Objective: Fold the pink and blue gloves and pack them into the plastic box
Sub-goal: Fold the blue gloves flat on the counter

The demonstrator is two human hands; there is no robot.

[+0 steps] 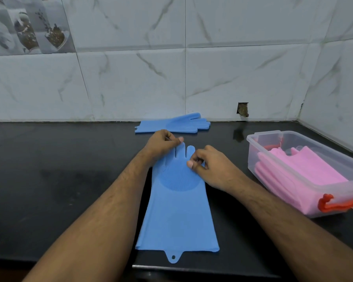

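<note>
A black countertop (69, 180) runs to a marble-tiled wall (232, 78), where a small broken hole (242, 109) shows just above the counter. 1 blue glove (172, 124) lies flat near the wall, apart from the hands. A 2nd blue glove (177, 216) lies lengthwise in front, cuff toward the counter edge. The left hand (163, 142) pinches its fingertips; the right hand (210, 162) pinches its side by the palm. At the right, a clear plastic box (273, 137) with a red latch (332, 204) holds folded pink gloves (306, 169).
</note>
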